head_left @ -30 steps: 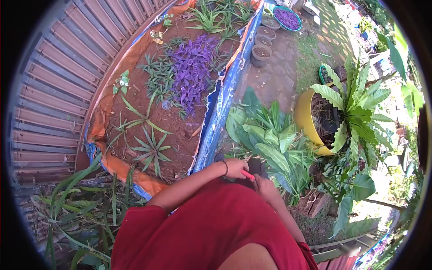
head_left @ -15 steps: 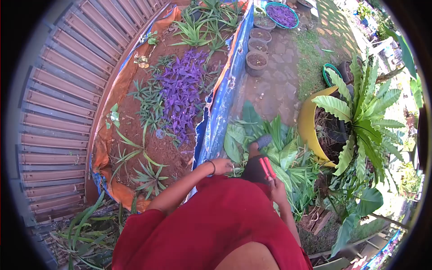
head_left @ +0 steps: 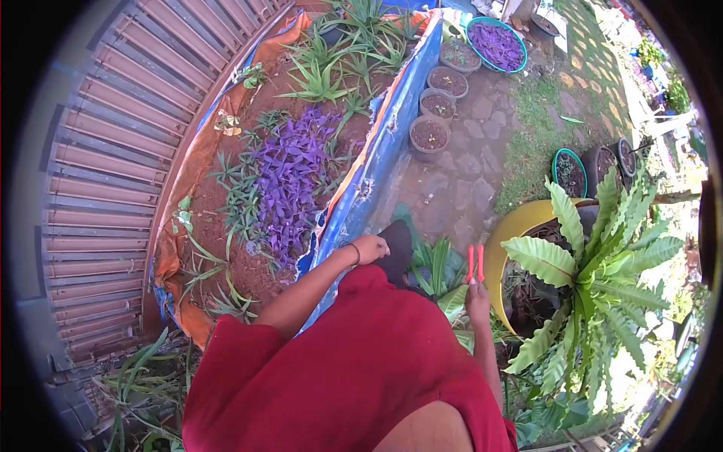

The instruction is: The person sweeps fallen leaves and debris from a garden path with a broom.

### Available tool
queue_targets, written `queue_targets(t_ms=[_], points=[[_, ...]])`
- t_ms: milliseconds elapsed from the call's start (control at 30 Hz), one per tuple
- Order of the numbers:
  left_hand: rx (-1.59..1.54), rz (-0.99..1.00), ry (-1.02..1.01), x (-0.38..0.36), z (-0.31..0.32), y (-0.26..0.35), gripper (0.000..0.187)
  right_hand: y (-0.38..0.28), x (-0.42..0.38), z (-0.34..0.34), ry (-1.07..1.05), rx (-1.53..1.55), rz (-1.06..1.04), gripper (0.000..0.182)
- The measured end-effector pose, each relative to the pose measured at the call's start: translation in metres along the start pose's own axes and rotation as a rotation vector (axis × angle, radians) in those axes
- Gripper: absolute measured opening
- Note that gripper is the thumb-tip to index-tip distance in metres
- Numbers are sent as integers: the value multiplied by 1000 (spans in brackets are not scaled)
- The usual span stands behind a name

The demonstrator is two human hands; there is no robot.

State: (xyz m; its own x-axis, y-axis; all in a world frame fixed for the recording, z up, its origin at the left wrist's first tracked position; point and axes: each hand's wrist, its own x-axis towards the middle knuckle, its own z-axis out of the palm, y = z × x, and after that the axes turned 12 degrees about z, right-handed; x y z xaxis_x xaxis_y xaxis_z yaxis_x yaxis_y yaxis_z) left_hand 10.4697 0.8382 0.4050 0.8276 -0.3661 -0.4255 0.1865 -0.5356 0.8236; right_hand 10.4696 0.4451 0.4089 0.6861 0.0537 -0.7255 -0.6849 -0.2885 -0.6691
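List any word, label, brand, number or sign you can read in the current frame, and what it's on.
No readable text anywhere.
Red-handled tool in the right hand: no lettering discernible.
Blue sheeting: pale scuffs, no legible words.
Bright background at right: too blurred to tell.

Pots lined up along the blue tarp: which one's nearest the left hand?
The pot at the line's near end, lowest in the picture; the others stand beyond it, farther from the left hand along the blue tarp.

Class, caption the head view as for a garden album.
Right hand holding a red tool near a yellow pot, purple plants in soil opposite.
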Motion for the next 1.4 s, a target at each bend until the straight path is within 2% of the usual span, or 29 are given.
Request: queue_targets(t_ms=[67, 133, 200, 233, 300, 333, 400, 433, 467, 533, 600, 700, 800, 867, 967, 1033, 1133, 1167, 1200, 1233, 1267, 1333, 1400], points=[[-66, 0, 49, 29, -27, 7, 30, -63, 26, -8, 11, -50, -16, 39], [-212, -88, 30, 57, -51, 6, 34, -104, 68, -17, -8, -56, -13, 39], [-186, -102, -57, 86, -78, -6, 42, -142, 107, -21, 28, -34, -6, 38], [-168, -119, -111, 102, -95, -5, 44, -162, 118, -22, -6, 93, 50, 37], [-97, -203, -195, 150, -127, -28, 43, -200, 146, -32, -32, 265, 89, 35], [-71, -178, -207, 181, -151, -43, 43, -212, 163, -35, -9, 287, 69, 35], [276, -14, -214, 232, -184, -61, 40, -217, 190, -43, -1, 534, 230, 36], [492, -109, -246, 257, -208, -29, 37, -211, 204, -45, 35, 574, 262, 35], [493, -103, -260, 286, -225, -21, 37, -222, 208, -50, 46, 582, 268, 35], [491, -47, -138, 342, -257, -9, 36, -245, 217, -58, -10, 554, 398, 33], [291, 145, -35, 397, -287, 37, 33, -273, 233, -66, 19, 587, 405, 32], [215, 199, -92, 478, -327, 82, 31, -302, 262, -78, 98, 806, 327, 36], [347, 278, -26, 546, -357, 106, 33, -341, 293, -93, 65, 848, 332, 34], [29, 144, 23, 584, -368, 101, 33, -357, 318, -110, 56, 880, 327, 33], [-60, 5, -31, 617, -377, 87, 32, -387, 355, -138, 41, 921, 292, 33], [-9, 14, -33, 636, -368, 35, 28, -401, 382, -164, 47, 949, 328, 32], [48, -216, -122, 638, -349, -27, 32, -424, 431, -214, 89, 926, 391, 32], [263, -207, -278, 639, -338, -55, 28, -427, 451, -234, 57, 938, 350, 32], [301, -227, -367, 633, -332, -66, 23, -434, 472, -252, 55, 930, 338, 32], [675, -26, -621, 632, -323, -74, 26, -445, 493, -272, 59, 923, 356, 33], [475, -277, -433, 624, -304, -85, 29, -462, 519, -299, 68, 914, 364, 33], [332, -436, -409, 625, -292, -56, 31, -488, 562, -343, 146, 894, 437, 32], [307, -435, -412, 654, -295, -15, 33, -531, 621, -387, 127, 757, 321, 33]])
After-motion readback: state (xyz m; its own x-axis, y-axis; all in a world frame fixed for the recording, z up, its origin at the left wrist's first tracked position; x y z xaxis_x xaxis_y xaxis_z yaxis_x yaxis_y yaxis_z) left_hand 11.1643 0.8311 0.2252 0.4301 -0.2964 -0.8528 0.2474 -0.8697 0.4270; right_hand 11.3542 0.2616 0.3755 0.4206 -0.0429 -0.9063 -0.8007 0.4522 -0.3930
